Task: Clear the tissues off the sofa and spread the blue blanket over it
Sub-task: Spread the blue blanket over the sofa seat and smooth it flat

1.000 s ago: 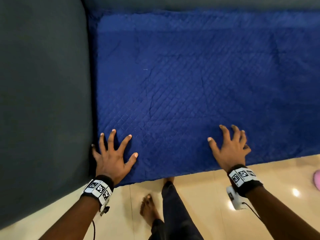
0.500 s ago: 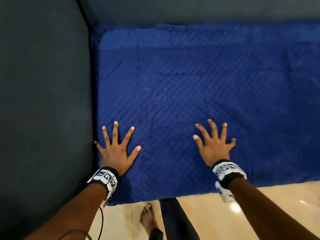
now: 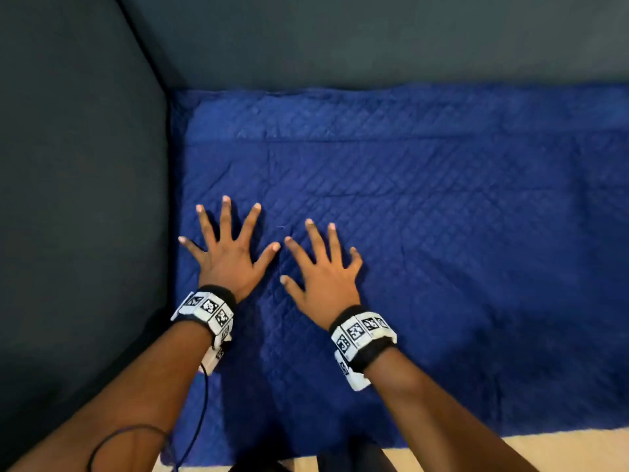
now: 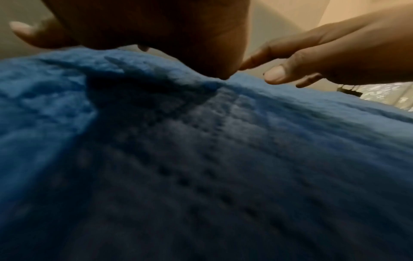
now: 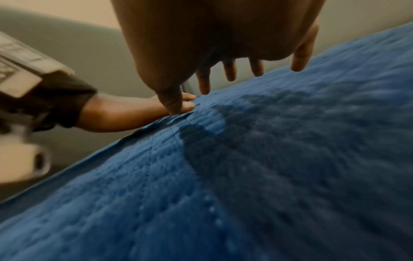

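Observation:
The quilted blue blanket (image 3: 442, 233) lies spread flat over the seat of the dark grey sofa (image 3: 85, 199), reaching the backrest and hanging over the front edge. My left hand (image 3: 228, 253) rests palm down on the blanket near the left armrest, fingers straight and splayed. My right hand (image 3: 323, 267) lies flat just to its right, fingers spread too, thumb close to the left thumb. In the wrist views the blanket (image 4: 201, 159) fills the frame beneath each palm, with the blanket (image 5: 245, 176) slightly rumpled. No tissues are in view.
The sofa's left armrest (image 3: 68, 267) rises beside my left hand and the backrest (image 3: 374, 39) runs along the top. A strip of cream tiled floor (image 3: 561, 451) shows at the bottom right below the blanket's hanging edge.
Both hands slid from the blanket's front edge toward the backrest. The right hand also moved left, ending close beside the left hand.

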